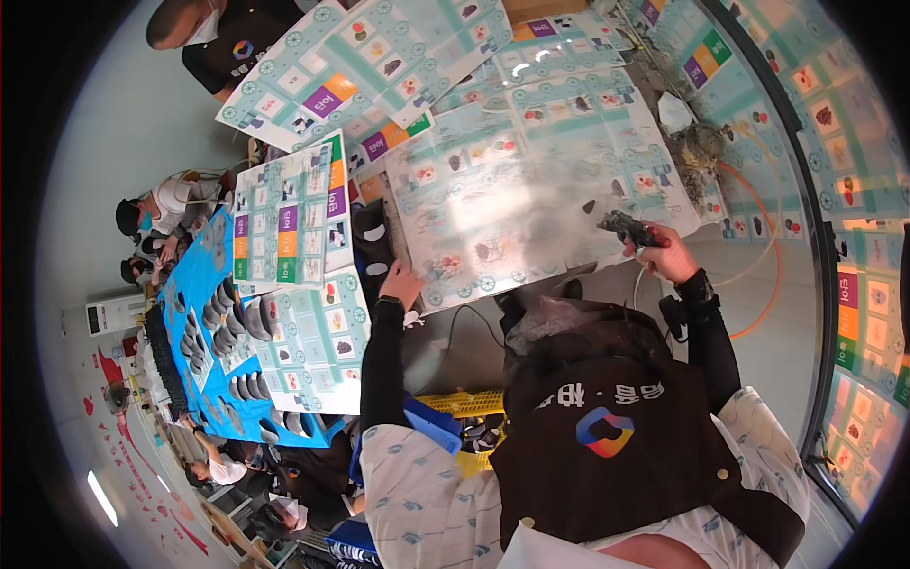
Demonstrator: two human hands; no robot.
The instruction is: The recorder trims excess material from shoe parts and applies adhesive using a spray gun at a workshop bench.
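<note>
Tool (pixel 626 228): dark, in right grip (pixel 669 256) | left grip (pixel 402 284): beside printed board (pixel 493 209)

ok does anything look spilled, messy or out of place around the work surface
Yes. The central printed sheet has grey smudges blurring its pattern, mostly mid to right, so it looks soiled. Just past its right edge, a grey clump looks caked with residue.

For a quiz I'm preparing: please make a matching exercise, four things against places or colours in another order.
1. Handheld tool
2. Left hand
3. Wearer's apron
4. Side-table cloth

A. Blue
B. Dark, with a multicoloured emblem
C. Gripped by the right hand
D. At the left edge of the large printed sheet

Pairs: 1-C; 2-D; 3-B; 4-A
</note>
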